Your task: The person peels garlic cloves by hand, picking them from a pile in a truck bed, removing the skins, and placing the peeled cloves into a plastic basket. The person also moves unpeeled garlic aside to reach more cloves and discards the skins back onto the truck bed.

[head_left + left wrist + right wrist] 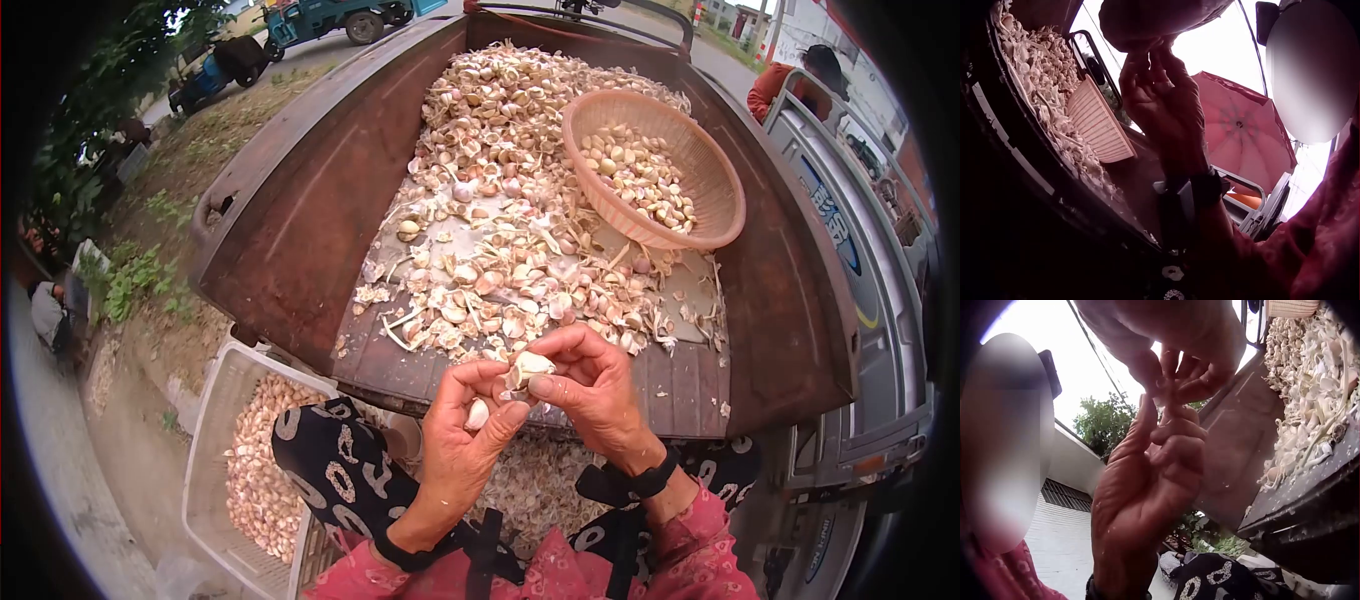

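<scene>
Both hands meet in front of the chest, over the near edge of the metal cart bed [640, 390]. Between the fingertips they pinch a pale piece of garlic [530, 366] with papery skin. My left hand [462, 440] also holds a separate white garlic clove [478, 414] against its curled fingers. My right hand [598, 400] grips the garlic piece between thumb and forefinger. In the wrist views the hands themselves mostly hide the garlic. Just beyond the fingers lies a spread of loose garlic cloves and skins [520, 285].
A pink plastic basket [725, 205] of peeled-looking cloves rests tilted on the garlic heap [500, 110]. Down at the left stands a white crate [205, 440] of reddish cloves. More skins [545, 480] lie below between the knees. A grey vehicle [850, 240] stands close at the right.
</scene>
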Action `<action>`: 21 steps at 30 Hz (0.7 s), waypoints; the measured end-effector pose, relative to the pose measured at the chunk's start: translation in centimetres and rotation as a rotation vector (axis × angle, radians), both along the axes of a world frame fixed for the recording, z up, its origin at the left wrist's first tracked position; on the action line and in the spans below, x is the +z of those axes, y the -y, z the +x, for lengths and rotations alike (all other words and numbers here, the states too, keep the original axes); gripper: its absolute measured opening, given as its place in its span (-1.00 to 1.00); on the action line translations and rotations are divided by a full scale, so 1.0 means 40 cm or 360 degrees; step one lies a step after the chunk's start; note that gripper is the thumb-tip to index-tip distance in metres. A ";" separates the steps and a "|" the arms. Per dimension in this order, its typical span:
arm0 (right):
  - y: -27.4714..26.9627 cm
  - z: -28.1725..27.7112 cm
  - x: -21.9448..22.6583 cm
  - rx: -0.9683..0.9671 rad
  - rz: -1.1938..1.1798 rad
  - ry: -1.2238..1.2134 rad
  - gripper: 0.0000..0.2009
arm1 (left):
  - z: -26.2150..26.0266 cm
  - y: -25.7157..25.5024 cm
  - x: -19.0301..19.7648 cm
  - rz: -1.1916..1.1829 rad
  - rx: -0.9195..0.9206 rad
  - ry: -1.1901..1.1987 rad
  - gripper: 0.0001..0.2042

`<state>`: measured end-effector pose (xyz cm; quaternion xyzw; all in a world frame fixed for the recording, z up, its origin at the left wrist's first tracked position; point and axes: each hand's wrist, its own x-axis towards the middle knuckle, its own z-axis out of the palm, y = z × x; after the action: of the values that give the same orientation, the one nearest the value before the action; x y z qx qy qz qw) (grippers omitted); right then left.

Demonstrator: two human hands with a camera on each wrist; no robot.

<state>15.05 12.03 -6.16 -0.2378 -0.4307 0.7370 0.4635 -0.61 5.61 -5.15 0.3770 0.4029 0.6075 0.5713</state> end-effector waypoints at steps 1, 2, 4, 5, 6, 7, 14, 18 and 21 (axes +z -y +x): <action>0.020 -0.012 -0.007 -0.0110 0.0226 0.0072 -0.72 | 0.011 0.005 -0.004 0.0040 0.0045 0.0022 -0.70; 0.036 -0.018 -0.012 -0.0220 0.0451 0.0146 -0.72 | 0.016 0.011 -0.009 0.0079 0.0090 0.0046 -0.72; 0.053 -0.014 -0.007 -0.0220 0.0449 0.0113 -0.74 | 0.010 0.025 -0.014 0.0055 0.0074 0.0078 -0.75; 0.062 -0.007 0.006 -0.0165 0.0383 0.0062 -0.74 | 0.008 0.031 -0.011 0.0086 0.0073 0.0038 -0.75; 0.072 -0.003 0.020 -0.0110 0.0318 0.0011 -0.74 | 0.005 0.035 -0.005 0.0117 0.0073 -0.0003 -0.75; 0.087 -0.002 0.031 -0.0171 0.0373 0.0064 -0.76 | -0.001 0.041 0.005 0.0117 0.0076 -0.0008 -0.75; 0.195 0.061 0.206 0.0095 0.1272 -0.0141 -0.85 | -0.077 0.140 0.218 0.1112 -0.0655 -0.0409 -0.72; 0.199 -0.075 0.216 -0.0477 0.1785 -0.0926 -0.91 | -0.053 0.145 0.241 0.1365 -0.0575 -0.0304 -0.81; 0.280 -0.024 0.231 -0.0564 0.1780 -0.0855 -0.93 | -0.026 0.157 0.243 0.1580 -0.0478 -0.0181 -0.89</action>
<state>14.09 0.81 3.08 0.1649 -0.5730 0.3473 0.7238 -1.64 -0.69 4.56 0.6885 0.0382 0.6154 0.3819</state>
